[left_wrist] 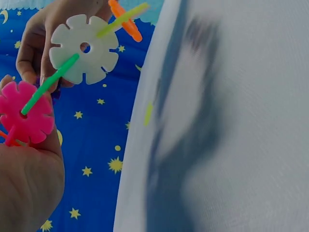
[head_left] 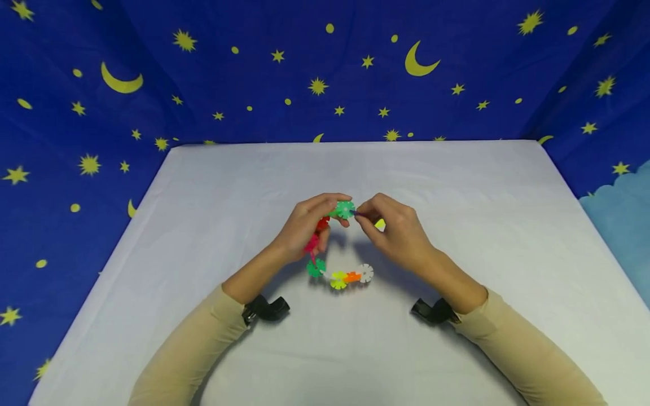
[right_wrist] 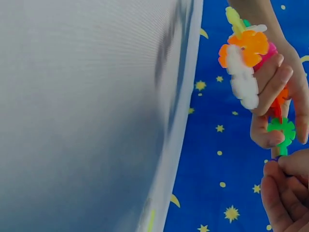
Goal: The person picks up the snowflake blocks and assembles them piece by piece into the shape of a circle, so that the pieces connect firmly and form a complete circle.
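Observation:
A chain of notched plastic discs hangs in a curve from my left hand [head_left: 299, 225]. In the head view it runs from a green disc [head_left: 346, 210] through a red disc [head_left: 323, 223] and a pink disc [head_left: 312, 243] to a lower green disc [head_left: 316, 268], a yellow disc [head_left: 339, 281], an orange disc [head_left: 352, 277] and a white disc [head_left: 366, 273]. My left fingers grip the upper part, hiding some joints. Between thumb and fingertips my right hand [head_left: 398, 231] pinches a purple disc [head_left: 354, 213], mostly hidden, against the upper green disc's edge.
A loose yellow disc [head_left: 380, 224] lies on the white tabletop [head_left: 244, 203], partly behind my right hand. Dark wrist mounts [head_left: 271, 309] show at both forearms. A blue cloth [head_left: 284, 73] with yellow stars and moons hangs behind the table and at its sides.

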`<state>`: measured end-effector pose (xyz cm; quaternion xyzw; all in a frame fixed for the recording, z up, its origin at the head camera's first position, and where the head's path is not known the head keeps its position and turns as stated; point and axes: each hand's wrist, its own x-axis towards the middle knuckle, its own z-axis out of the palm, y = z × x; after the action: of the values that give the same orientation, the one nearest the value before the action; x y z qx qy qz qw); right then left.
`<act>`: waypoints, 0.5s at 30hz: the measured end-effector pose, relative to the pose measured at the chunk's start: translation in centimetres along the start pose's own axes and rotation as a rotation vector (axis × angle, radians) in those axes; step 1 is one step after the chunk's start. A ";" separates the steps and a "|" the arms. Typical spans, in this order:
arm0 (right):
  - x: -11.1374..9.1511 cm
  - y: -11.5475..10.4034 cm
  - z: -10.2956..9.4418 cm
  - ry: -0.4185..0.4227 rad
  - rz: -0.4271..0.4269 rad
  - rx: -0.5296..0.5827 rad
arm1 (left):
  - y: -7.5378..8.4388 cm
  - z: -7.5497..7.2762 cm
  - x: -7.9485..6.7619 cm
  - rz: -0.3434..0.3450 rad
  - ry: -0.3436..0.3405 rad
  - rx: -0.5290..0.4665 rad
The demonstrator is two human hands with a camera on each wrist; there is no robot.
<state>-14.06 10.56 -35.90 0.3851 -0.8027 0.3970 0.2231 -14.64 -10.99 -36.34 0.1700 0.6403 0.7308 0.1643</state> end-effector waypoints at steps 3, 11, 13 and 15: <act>0.2 0.0 -0.1 -0.021 0.035 0.023 | 0.3 0.0 -0.1 0.012 0.029 -0.038; 0.3 1.0 -1.2 -0.276 0.476 0.422 | 0.7 -0.4 0.0 0.067 0.118 -0.185; 0.3 1.4 -1.6 -0.380 0.557 0.489 | 0.7 -0.5 0.1 0.078 0.140 -0.223; 0.3 1.8 -1.9 -0.497 0.567 0.485 | 0.7 -0.6 0.1 0.077 0.147 -0.264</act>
<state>-15.54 12.64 -35.49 0.2747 -0.7893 0.5149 -0.1908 -15.06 -11.58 -35.68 0.1175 0.5419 0.8250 0.1096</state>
